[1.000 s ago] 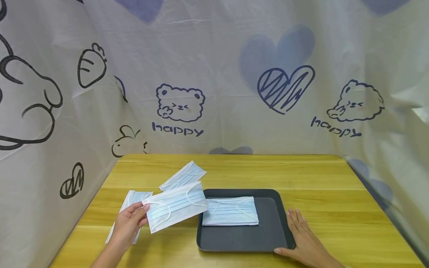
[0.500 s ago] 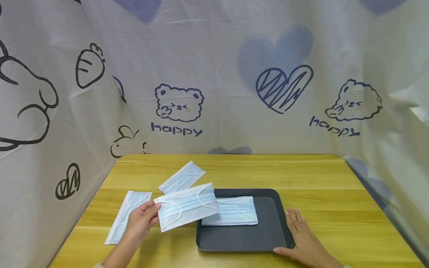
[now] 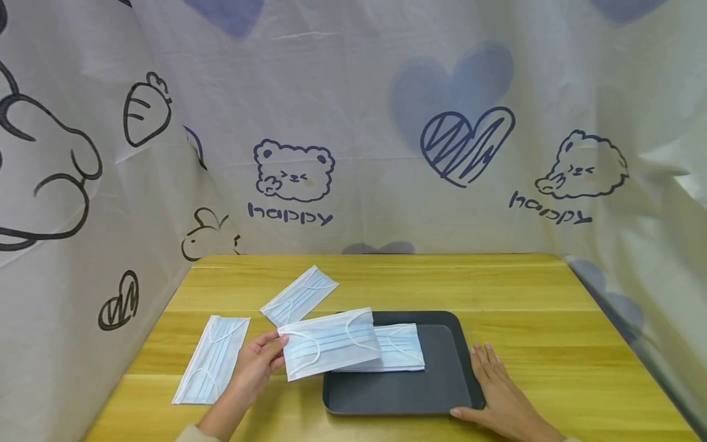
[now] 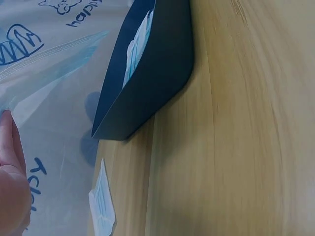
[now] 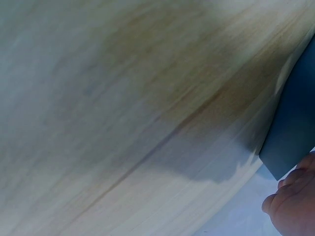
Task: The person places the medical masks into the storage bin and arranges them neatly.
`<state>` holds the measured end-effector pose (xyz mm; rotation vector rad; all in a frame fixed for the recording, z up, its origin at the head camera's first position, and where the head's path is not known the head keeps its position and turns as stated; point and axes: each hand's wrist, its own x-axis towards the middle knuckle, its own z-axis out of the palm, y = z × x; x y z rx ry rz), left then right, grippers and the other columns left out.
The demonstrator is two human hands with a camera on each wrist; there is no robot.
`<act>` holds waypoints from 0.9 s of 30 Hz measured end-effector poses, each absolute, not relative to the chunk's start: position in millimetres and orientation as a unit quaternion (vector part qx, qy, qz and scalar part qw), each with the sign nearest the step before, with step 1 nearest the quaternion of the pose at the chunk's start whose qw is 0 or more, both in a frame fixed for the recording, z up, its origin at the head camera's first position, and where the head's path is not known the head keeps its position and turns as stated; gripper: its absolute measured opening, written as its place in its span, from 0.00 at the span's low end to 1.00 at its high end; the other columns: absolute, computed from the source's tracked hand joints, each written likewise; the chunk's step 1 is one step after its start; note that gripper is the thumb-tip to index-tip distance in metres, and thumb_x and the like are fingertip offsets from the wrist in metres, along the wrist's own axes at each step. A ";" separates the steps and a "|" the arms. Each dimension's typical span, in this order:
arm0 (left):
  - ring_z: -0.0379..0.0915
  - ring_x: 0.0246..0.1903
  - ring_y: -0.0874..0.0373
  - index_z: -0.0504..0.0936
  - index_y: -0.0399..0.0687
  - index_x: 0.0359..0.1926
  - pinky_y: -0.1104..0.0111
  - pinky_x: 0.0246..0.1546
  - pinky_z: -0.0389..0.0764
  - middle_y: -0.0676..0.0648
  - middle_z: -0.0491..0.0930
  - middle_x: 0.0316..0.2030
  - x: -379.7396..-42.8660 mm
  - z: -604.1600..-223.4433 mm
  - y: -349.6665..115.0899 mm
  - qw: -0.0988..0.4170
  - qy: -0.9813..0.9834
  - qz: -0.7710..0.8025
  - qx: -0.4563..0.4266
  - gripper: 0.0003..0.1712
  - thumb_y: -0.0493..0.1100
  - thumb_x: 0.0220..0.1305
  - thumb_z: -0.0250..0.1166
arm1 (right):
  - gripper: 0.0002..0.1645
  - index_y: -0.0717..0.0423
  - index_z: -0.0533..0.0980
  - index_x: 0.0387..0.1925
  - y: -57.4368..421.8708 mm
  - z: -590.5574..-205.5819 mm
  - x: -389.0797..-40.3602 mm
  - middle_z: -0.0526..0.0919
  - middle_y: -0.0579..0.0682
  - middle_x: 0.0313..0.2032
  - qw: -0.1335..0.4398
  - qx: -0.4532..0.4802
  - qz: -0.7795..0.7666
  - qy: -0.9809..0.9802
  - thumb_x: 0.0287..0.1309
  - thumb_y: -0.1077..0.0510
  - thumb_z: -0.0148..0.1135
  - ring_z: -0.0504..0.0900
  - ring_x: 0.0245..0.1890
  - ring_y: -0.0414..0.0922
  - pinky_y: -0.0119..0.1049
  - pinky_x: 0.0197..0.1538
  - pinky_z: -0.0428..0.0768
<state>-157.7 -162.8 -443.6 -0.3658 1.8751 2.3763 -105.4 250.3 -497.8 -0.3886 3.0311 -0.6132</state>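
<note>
Pinched by its left end, a pale blue face mask (image 3: 331, 345) with white ear loops is held up by my left hand (image 3: 258, 359). Its right part overlaps the left side of a dark grey tray (image 3: 397, 396) in the head view. Inside that tray lies a neat stack of masks (image 3: 402, 348), partly hidden behind the held one. My right hand (image 3: 499, 396) rests against the tray's right side, fingers straight, thumb at the front right corner. In the left wrist view the held mask (image 4: 54, 66) rises above the left hand's fingertips (image 4: 7, 123).
Two more masks lie flat on the wooden table (image 3: 563, 344): one mask (image 3: 212, 362) left of my left forearm, another mask (image 3: 300, 296) behind the held one. A white printed curtain (image 3: 375, 153) hangs behind the table and along both sides.
My left hand has carried the held mask rightward, farther over the tray, uncovering the mask lying at the left. My right hand stays at the tray's side.
</note>
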 end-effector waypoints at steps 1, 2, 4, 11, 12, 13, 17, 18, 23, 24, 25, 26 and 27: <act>0.76 0.25 0.67 0.75 0.35 0.43 0.79 0.30 0.80 0.58 0.81 0.24 -158.4 -444.8 -160.8 0.048 0.613 0.780 -0.117 0.08 0.30 0.62 0.54 | 0.68 0.65 0.45 0.70 250.3 -497.8 -105.4 0.47 0.67 0.70 0.013 -0.124 -0.197 0.973 0.43 0.27 0.60 0.20 0.70 0.37 0.13 0.58 0.16; 0.76 0.25 0.67 0.75 0.35 0.42 0.79 0.30 0.80 0.58 0.81 0.23 -159.0 -445.9 -158.6 0.049 0.613 0.780 -0.115 0.08 0.30 0.62 0.54 | 0.68 0.65 0.45 0.70 250.3 -497.8 -105.5 0.47 0.67 0.70 0.013 -0.124 -0.196 0.973 0.43 0.27 0.60 0.20 0.70 0.38 0.13 0.58 0.16; 0.76 0.25 0.67 0.75 0.35 0.41 0.79 0.29 0.80 0.58 0.81 0.23 -160.4 -448.3 -154.8 0.051 0.612 0.782 -0.110 0.07 0.29 0.61 0.55 | 0.68 0.65 0.46 0.70 250.2 -497.8 -105.5 0.47 0.67 0.70 0.013 -0.124 -0.196 0.973 0.43 0.27 0.60 0.20 0.70 0.38 0.13 0.58 0.16; 0.76 0.24 0.66 0.73 0.30 0.42 0.78 0.28 0.80 0.56 0.80 0.23 -165.2 -453.1 -139.7 0.058 0.611 0.782 -0.106 0.08 0.28 0.61 0.54 | 0.67 0.67 0.48 0.69 249.4 -496.7 -105.1 0.48 0.67 0.70 0.005 -0.124 -0.193 0.973 0.42 0.27 0.61 0.30 0.73 0.51 0.14 0.59 0.17; 0.76 0.24 0.67 0.73 0.29 0.43 0.78 0.28 0.80 0.56 0.80 0.24 -165.7 -453.3 -137.8 0.059 0.614 0.781 -0.103 0.09 0.28 0.61 0.54 | 0.67 0.67 0.49 0.69 249.3 -496.5 -105.0 0.48 0.67 0.70 0.004 -0.124 -0.193 0.973 0.42 0.27 0.61 0.32 0.73 0.52 0.14 0.59 0.17; 0.76 0.24 0.67 0.72 0.28 0.44 0.78 0.28 0.80 0.56 0.80 0.24 -166.3 -453.7 -136.0 0.061 0.616 0.779 -0.101 0.10 0.29 0.61 0.54 | 0.67 0.68 0.49 0.69 249.2 -496.3 -104.8 0.48 0.67 0.70 0.003 -0.124 -0.192 0.973 0.42 0.27 0.61 0.34 0.73 0.53 0.14 0.59 0.17; 0.76 0.24 0.68 0.71 0.24 0.48 0.79 0.28 0.80 0.57 0.81 0.24 -168.8 -455.6 -129.3 0.069 0.618 0.778 -0.089 0.14 0.29 0.61 0.55 | 0.67 0.68 0.50 0.69 248.8 -495.9 -104.3 0.49 0.67 0.70 0.000 -0.125 -0.192 0.973 0.42 0.27 0.61 0.30 0.73 0.50 0.14 0.59 0.18; 0.76 0.24 0.68 0.71 0.25 0.48 0.79 0.28 0.80 0.57 0.81 0.24 -169.5 -456.3 -127.4 0.071 0.615 0.780 -0.088 0.14 0.29 0.61 0.55 | 0.67 0.68 0.50 0.69 248.7 -495.8 -104.2 0.49 0.67 0.70 0.000 -0.125 -0.192 0.973 0.42 0.27 0.61 0.28 0.73 0.48 0.14 0.59 0.18; 0.77 0.25 0.68 0.74 0.30 0.44 0.78 0.30 0.80 0.58 0.81 0.24 -173.3 -461.0 -118.0 0.081 0.605 0.788 -0.075 0.10 0.28 0.61 0.55 | 0.67 0.68 0.49 0.69 248.8 -495.6 -104.2 0.48 0.67 0.70 0.003 -0.123 -0.195 0.973 0.42 0.27 0.61 0.21 0.70 0.37 0.14 0.59 0.17; 0.77 0.25 0.68 0.74 0.29 0.44 0.78 0.30 0.80 0.58 0.81 0.24 -174.1 -462.1 -116.0 0.082 0.606 0.788 -0.072 0.10 0.28 0.61 0.55 | 0.67 0.68 0.49 0.69 248.9 -495.6 -104.2 0.48 0.67 0.70 0.004 -0.123 -0.196 0.973 0.42 0.27 0.61 0.20 0.69 0.35 0.13 0.58 0.17; 0.77 0.25 0.68 0.74 0.29 0.44 0.78 0.30 0.80 0.57 0.81 0.24 -175.1 -463.4 -114.0 0.084 0.606 0.788 -0.069 0.10 0.29 0.61 0.55 | 0.67 0.68 0.49 0.69 249.0 -495.7 -104.2 0.48 0.67 0.70 0.005 -0.122 -0.197 0.973 0.42 0.27 0.61 0.20 0.69 0.35 0.13 0.58 0.17; 0.77 0.25 0.68 0.73 0.27 0.45 0.78 0.30 0.80 0.57 0.81 0.24 -176.1 -464.5 -112.0 0.087 0.606 0.788 -0.066 0.11 0.29 0.61 0.55 | 0.67 0.68 0.49 0.69 249.2 -495.7 -104.3 0.48 0.67 0.70 0.006 -0.121 -0.198 0.973 0.42 0.27 0.61 0.20 0.69 0.35 0.13 0.58 0.17; 0.77 0.25 0.68 0.73 0.26 0.46 0.78 0.30 0.80 0.57 0.81 0.24 -177.0 -465.6 -110.1 0.091 0.606 0.788 -0.063 0.12 0.29 0.61 0.55 | 0.67 0.68 0.49 0.69 249.3 -495.8 -104.3 0.48 0.67 0.70 0.008 -0.121 -0.198 0.973 0.42 0.27 0.61 0.20 0.69 0.35 0.13 0.58 0.17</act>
